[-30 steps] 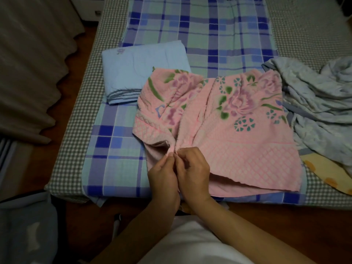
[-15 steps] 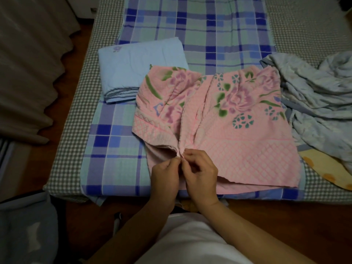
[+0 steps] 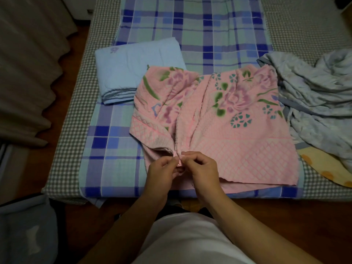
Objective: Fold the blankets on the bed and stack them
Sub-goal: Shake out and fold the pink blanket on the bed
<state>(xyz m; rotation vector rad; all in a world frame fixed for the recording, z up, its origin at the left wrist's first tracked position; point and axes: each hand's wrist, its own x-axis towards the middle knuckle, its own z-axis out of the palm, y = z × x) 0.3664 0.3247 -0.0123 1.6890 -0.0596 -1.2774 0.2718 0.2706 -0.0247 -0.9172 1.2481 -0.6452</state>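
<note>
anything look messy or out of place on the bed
Yes: the grey-blue blanket lies crumpled in a heap at the right, unfolded, unlike the folded light blue blanket. The pink floral blanket is bunched where both hands pinch it.

Dim, soft indoor light; corners darken, wide-angle edges bend slightly.

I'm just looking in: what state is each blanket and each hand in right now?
Pink floral blanket: partly folded, rumpled, near edge pinched.
Light blue blanket: neatly folded, flat on the bed.
Grey-blue blanket: unfolded, crumpled heap.
Yellow cloth: only a corner shows.
Left hand: pinching the pink edge.
Right hand: pinching the same edge.
</note>
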